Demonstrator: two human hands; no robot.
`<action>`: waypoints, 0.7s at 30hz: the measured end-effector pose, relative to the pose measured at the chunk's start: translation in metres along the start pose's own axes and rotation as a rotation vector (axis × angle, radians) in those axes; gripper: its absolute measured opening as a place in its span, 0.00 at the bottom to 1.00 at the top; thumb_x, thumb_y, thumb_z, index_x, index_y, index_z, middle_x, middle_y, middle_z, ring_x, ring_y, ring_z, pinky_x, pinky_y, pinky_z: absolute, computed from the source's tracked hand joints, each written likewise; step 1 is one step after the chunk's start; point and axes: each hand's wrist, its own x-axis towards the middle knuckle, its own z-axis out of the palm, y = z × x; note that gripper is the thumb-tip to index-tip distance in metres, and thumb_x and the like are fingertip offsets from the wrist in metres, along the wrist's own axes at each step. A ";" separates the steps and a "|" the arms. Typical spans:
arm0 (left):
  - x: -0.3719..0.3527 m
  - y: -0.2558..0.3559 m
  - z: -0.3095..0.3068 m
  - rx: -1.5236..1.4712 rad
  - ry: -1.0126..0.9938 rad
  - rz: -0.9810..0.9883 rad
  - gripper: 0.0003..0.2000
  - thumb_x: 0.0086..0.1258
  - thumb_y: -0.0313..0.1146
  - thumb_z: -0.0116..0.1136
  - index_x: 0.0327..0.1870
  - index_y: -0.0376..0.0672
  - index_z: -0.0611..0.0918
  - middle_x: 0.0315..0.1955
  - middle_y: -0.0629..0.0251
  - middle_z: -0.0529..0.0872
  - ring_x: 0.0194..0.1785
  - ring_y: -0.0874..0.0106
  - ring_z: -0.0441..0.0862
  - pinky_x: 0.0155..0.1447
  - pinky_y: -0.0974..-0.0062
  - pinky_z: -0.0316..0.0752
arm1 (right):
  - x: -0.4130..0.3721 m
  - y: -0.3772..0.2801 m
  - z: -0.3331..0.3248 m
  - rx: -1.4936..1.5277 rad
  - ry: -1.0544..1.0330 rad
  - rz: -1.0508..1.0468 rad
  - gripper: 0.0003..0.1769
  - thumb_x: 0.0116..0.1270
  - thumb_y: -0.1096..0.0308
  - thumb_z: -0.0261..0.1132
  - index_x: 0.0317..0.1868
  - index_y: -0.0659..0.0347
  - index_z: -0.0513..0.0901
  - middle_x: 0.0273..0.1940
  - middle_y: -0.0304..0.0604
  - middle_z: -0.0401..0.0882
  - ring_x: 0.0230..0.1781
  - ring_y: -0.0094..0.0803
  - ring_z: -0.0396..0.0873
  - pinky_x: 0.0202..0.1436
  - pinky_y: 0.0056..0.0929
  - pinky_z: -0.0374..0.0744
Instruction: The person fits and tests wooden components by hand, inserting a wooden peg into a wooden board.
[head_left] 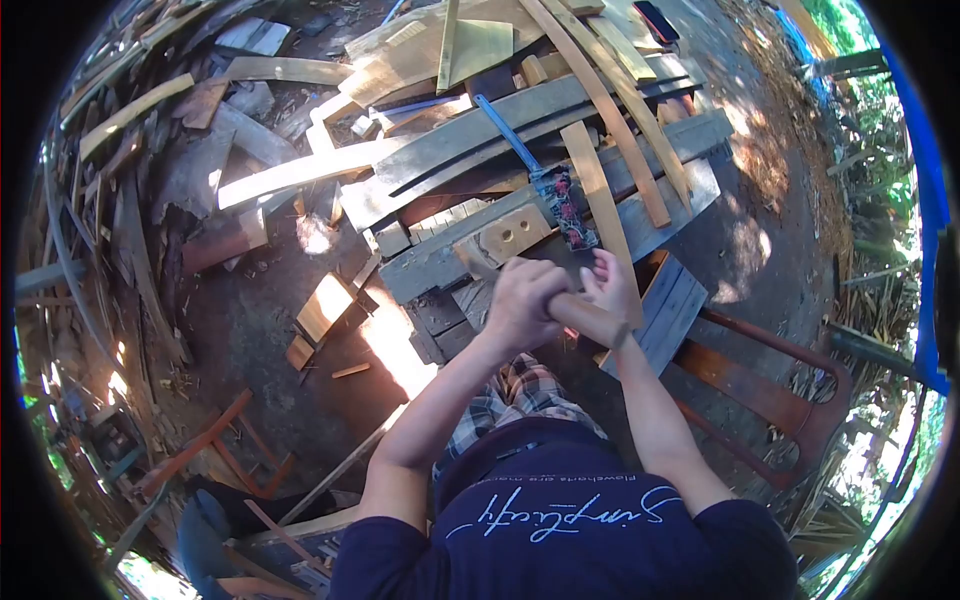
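Mallet (seemingly) in left hand

Left hand around wooden piece

Rounded tan wooden piece, tilted

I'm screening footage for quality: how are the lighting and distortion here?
Head view: strong fisheye bend, with black corners; a sunlit strip of ground left of the left hand and foliage at the right edge look blown out; the shirt sits in shade, its large lettering legible.
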 end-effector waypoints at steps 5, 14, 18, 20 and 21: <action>0.029 -0.005 0.033 -0.094 -0.046 0.093 0.14 0.44 0.34 0.71 0.30 0.47 0.78 0.25 0.65 0.76 0.34 0.62 0.77 0.43 0.66 0.65 | 0.003 0.037 -0.050 -0.666 0.314 -0.053 0.29 0.63 0.61 0.70 0.63 0.56 0.71 0.56 0.52 0.70 0.59 0.52 0.69 0.61 0.48 0.71; 0.040 -0.021 0.042 -0.111 -0.042 0.130 0.15 0.55 0.40 0.73 0.28 0.45 0.76 0.23 0.65 0.75 0.31 0.61 0.76 0.41 0.67 0.65 | 0.021 0.031 -0.043 -0.728 0.140 0.062 0.35 0.62 0.53 0.71 0.65 0.54 0.68 0.56 0.53 0.69 0.59 0.54 0.68 0.59 0.51 0.71; 0.039 -0.022 0.044 -0.089 -0.004 0.146 0.15 0.55 0.41 0.73 0.27 0.46 0.76 0.23 0.65 0.74 0.31 0.62 0.75 0.41 0.67 0.65 | 0.025 0.025 -0.039 -0.754 0.155 0.055 0.36 0.59 0.54 0.73 0.63 0.57 0.68 0.54 0.53 0.69 0.58 0.54 0.68 0.57 0.50 0.72; 0.039 -0.022 0.044 -0.086 0.023 0.140 0.15 0.55 0.41 0.73 0.27 0.46 0.76 0.23 0.66 0.74 0.31 0.63 0.75 0.41 0.67 0.65 | 0.030 0.029 -0.042 -0.724 0.107 0.043 0.36 0.58 0.56 0.75 0.61 0.59 0.68 0.54 0.53 0.69 0.57 0.54 0.69 0.57 0.50 0.72; 0.039 -0.022 0.044 -0.090 0.047 0.136 0.14 0.56 0.40 0.72 0.26 0.47 0.76 0.23 0.66 0.74 0.30 0.63 0.75 0.41 0.67 0.65 | 0.031 0.028 -0.043 -0.692 0.063 0.032 0.36 0.56 0.58 0.76 0.60 0.60 0.68 0.54 0.54 0.68 0.57 0.53 0.70 0.58 0.49 0.73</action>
